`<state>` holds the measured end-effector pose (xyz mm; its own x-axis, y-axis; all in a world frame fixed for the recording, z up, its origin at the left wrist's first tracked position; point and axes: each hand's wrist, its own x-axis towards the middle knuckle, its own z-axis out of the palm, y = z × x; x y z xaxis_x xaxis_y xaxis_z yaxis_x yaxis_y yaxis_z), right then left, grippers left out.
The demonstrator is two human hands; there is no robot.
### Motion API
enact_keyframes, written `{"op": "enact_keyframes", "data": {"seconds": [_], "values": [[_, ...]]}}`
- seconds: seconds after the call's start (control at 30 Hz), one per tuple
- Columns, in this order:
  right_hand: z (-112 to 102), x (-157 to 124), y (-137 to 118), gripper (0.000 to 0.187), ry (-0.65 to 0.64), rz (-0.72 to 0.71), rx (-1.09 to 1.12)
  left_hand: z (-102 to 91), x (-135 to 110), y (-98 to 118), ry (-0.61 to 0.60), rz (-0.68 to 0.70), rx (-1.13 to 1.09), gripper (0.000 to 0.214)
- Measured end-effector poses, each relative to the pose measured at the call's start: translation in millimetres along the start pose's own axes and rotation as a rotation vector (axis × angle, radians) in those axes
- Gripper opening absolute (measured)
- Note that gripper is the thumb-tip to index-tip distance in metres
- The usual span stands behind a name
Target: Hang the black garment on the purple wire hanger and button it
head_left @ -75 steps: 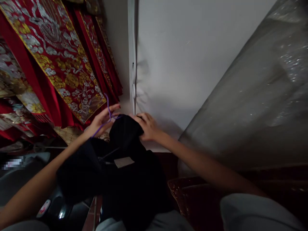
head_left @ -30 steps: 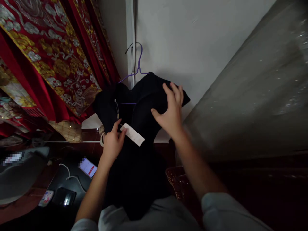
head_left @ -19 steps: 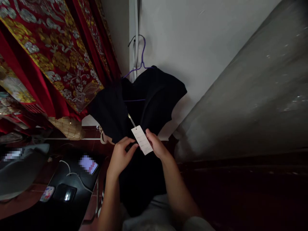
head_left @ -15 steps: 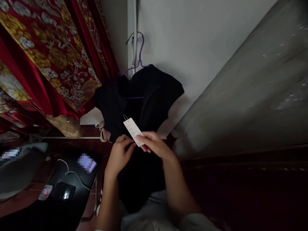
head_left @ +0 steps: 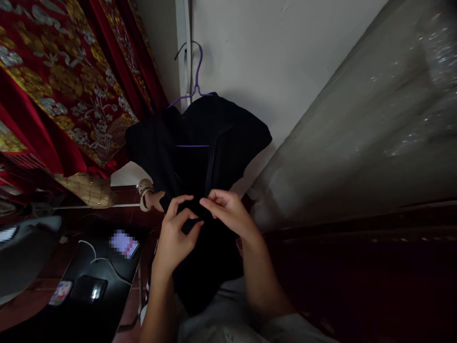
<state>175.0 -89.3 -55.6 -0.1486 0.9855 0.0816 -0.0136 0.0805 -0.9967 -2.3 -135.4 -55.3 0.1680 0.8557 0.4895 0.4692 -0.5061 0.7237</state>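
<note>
A black short-sleeved garment hangs open at the front on a purple hanger. At the middle of its front, my left hand has thumb and index finger pinched on the dark cloth, the other fingers curled loosely. Opposite it, my right hand is closed on the garment's other front edge, thumb pressed on bent fingers. The fingertips of both hands are a short way apart. Whatever small detail lies between them is too dark to make out.
Red embroidered clothing hangs on the left. Below, a black bench bears a lit phone, a dark phone and a white cable. A beige clog on someone's foot is behind. Plastic-covered material leans on the right.
The white tag that my right hand held has been let go and is out of sight. My right hand now grips the garment's edge. The view has shifted slightly.
</note>
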Motion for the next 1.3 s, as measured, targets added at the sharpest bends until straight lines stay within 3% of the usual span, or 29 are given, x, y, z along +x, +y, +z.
{"op": "enact_keyframes", "data": {"seconds": [0.1, 0.2, 0.27, 0.33, 0.5, 0.63, 0.77, 0.83, 0.97, 1.03, 1.13, 1.23, 1.3], "values": [[3, -2, 0, 0.054, 0.031, -0.011, 0.136, 12.7, 0, 4, 0.132, 0.038, -0.055, 0.018], [7, -4, 4, 0.047, -0.092, -0.010, 0.077, 27.3, 1, 3, 0.349, 0.008, -0.113, 0.015], [10, -5, 8, 0.041, -0.160, -0.025, 0.017, 35.7, 2, 0, 0.458, -0.037, -0.157, 0.029], [13, -6, 13, 0.038, -0.144, -0.050, 0.020, 41.5, 3, -3, 0.498, -0.076, -0.172, 0.049], [15, -5, 17, 0.028, -0.096, -0.109, -0.003, 44.0, 3, -2, 0.479, -0.114, -0.172, 0.071], [13, -7, 15, 0.025, -0.094, -0.192, -0.032, 42.7, 2, 1, 0.501, -0.148, -0.220, 0.076], [13, -10, 15, 0.027, -0.044, -0.181, 0.017, 43.8, 2, -3, 0.556, -0.148, -0.247, 0.074], [14, -11, 17, 0.028, -0.020, -0.176, 0.017, 44.8, 2, -7, 0.552, -0.125, -0.213, 0.063], [14, -10, 18, 0.033, -0.028, -0.200, 0.005, 50.3, 0, -15, 0.376, -0.122, -0.192, 0.022], [12, -8, 16, 0.035, -0.028, -0.187, 0.002, 55.0, -1, -17, 0.338, -0.157, -0.231, 0.014], [9, -5, 12, 0.038, -0.031, -0.076, 0.097, 60.1, -3, -18, 0.365, -0.171, -0.255, 0.009], [7, -4, 9, 0.038, -0.167, 0.158, 0.285, 58.7, -3, -18, 0.391, -0.150, -0.221, 0.003], [9, -3, 9, 0.039, -0.203, 0.237, 0.375, 55.1, -2, -18, 0.379, -0.145, -0.207, 0.001]]}}
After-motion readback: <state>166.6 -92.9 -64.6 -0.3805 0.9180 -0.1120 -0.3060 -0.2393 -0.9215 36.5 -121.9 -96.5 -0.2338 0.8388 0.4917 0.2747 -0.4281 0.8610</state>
